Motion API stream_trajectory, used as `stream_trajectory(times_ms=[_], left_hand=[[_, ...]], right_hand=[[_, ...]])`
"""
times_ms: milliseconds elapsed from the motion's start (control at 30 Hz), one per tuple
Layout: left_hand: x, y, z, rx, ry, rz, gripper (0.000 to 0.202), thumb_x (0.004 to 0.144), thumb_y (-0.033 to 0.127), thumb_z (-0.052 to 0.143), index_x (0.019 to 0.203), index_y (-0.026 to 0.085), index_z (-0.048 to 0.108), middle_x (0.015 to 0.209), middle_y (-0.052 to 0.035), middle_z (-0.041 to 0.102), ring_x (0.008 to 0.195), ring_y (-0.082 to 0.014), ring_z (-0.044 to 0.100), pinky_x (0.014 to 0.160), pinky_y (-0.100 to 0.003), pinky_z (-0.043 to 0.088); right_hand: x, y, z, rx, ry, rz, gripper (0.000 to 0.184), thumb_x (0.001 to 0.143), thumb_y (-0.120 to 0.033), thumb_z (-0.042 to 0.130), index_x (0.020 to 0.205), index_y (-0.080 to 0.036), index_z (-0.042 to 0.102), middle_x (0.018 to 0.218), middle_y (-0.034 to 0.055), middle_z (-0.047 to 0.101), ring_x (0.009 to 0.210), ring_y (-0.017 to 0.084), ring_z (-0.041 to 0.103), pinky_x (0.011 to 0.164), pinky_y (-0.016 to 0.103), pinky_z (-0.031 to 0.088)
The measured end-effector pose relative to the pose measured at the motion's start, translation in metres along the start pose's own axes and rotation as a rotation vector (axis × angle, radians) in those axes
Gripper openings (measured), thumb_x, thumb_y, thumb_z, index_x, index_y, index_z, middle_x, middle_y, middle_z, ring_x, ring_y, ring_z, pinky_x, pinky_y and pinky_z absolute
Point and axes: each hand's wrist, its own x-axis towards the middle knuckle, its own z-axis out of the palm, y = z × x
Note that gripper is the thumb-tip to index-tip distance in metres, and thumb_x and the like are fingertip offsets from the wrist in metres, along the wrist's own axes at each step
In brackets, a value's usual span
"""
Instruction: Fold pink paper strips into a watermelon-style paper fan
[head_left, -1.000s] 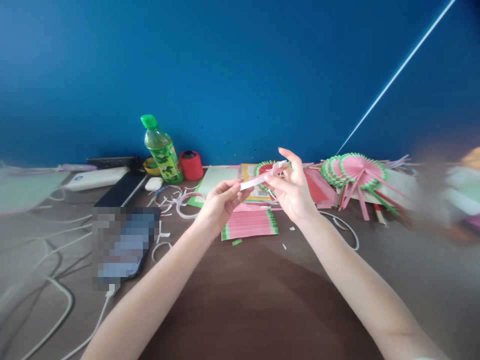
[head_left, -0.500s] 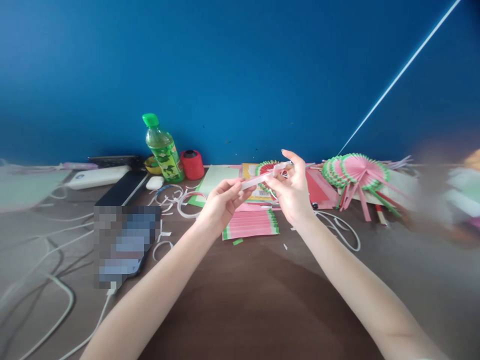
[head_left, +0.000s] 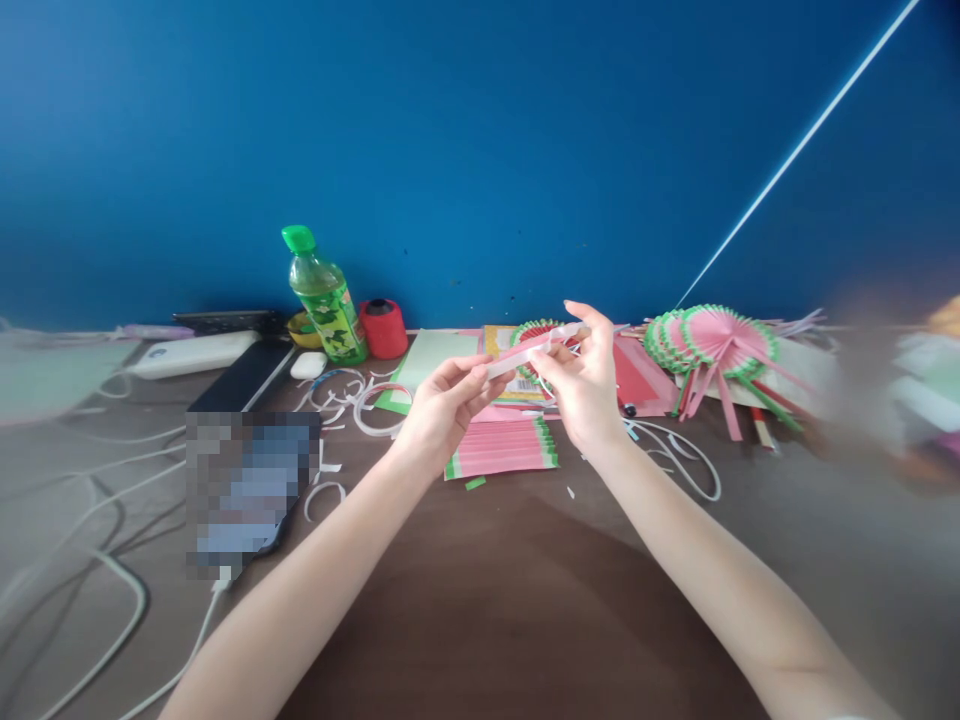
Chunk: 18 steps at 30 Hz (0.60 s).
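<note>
Over the brown table (head_left: 480, 600), left hand (head_left: 442, 405) and right hand (head_left: 589, 400) both pinch a pale strip (head_left: 514, 362) between thumb and fingers.

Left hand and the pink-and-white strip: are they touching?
Touching. The head view shows it: the left hand pinches the lower end of the pink-and-white strip, with no gap between them.

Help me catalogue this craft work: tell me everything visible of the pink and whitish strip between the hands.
The narrow strip looks like paper, pinkish above and whitish along its lower edge; whether it is layered, I cannot tell. Held above the table, it slants upward from the left hand, which pinches it, to the right hand, which partly covers its other end.
</note>
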Motion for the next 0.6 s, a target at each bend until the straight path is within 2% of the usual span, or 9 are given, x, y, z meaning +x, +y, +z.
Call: stream_trajectory(times_ms=[300, 467, 600], left_hand=[[-0.0038, -0.0021, 0.0037, 0.150, 0.101, 0.113, 0.015, 0.071, 0.022, 0.068, 0.083, 0.013, 0.063, 0.080, -0.0041, 0.069, 0.076, -0.0164, 0.069, 0.083, -0.031, 0.053], [-0.0027, -0.0032, 0.0005, 0.199, 0.119, 0.224, 0.017, 0.071, 0.024, 0.068, 0.083, 0.014, 0.063, 0.079, -0.0028, 0.069, 0.079, -0.0167, 0.069, 0.082, -0.030, 0.054], [-0.0028, -0.0016, -0.0022, 0.237, 0.139, 0.254, 0.017, 0.072, 0.024, 0.068, 0.084, 0.014, 0.063, 0.079, -0.0026, 0.068, 0.076, -0.0146, 0.068, 0.081, -0.028, 0.055]], right_hand=[[-0.0034, 0.0023, 0.0017, 0.022, -0.005, -0.004, 0.048, 0.069, -0.015, 0.063, 0.107, -0.032, 0.039, 0.089, -0.0025, 0.043, 0.065, 0.008, 0.051, 0.058, 0.025, 0.050], [-0.0024, 0.0033, -0.0005, -0.021, 0.055, -0.020, 0.043, 0.071, -0.019, 0.062, 0.106, -0.032, 0.039, 0.093, -0.0018, 0.042, 0.071, 0.009, 0.055, 0.066, 0.028, 0.052], [0.0000, 0.0027, -0.0027, -0.073, 0.080, -0.071, 0.038, 0.073, -0.021, 0.061, 0.103, -0.030, 0.039, 0.090, -0.0016, 0.045, 0.076, 0.012, 0.057, 0.072, 0.032, 0.053]])
